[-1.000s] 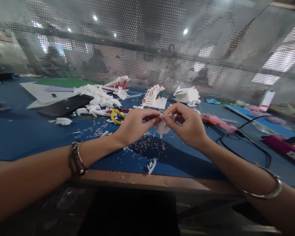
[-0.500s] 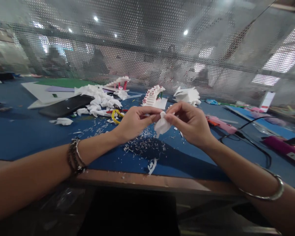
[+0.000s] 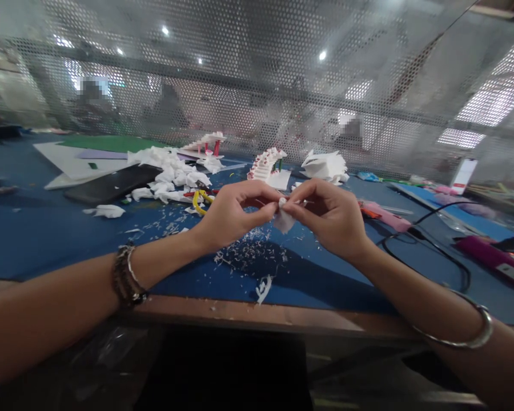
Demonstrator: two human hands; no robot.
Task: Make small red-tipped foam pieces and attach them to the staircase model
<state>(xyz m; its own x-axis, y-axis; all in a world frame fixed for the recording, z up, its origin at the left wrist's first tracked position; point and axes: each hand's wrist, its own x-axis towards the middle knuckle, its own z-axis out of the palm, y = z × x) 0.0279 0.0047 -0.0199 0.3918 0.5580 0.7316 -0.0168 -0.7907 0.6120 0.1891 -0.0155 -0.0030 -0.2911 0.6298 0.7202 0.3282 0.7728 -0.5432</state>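
Between my two hands, above the blue table, is a small crumpled piece of white tissue paper (image 3: 285,222). My left hand (image 3: 242,212) pinches it from the left with thumb and forefinger. From the other side my right hand (image 3: 329,212) pinches the same piece, its fingertips almost meeting the left ones. The tissue's loose end hangs below the fingers. Tiny white paper scraps (image 3: 251,254) are strewn on the table beneath, and a torn white strip (image 3: 264,289) lies near the front edge. Behind my hands stands a small white model staircase (image 3: 263,167) with red bits along it.
Crumpled white tissues (image 3: 171,171) are heaped at the left, beside a black phone-like slab (image 3: 111,184) and yellow-handled scissors (image 3: 198,201). A second model staircase (image 3: 205,142) stands farther back. At the right lie a pink glue gun (image 3: 385,216), its black cable (image 3: 448,257) and a purple power strip (image 3: 492,260).
My fingers have closed in around the tissue, and it is bunched into a smaller piece with less hanging down. Both hands stay in nearly the same place.
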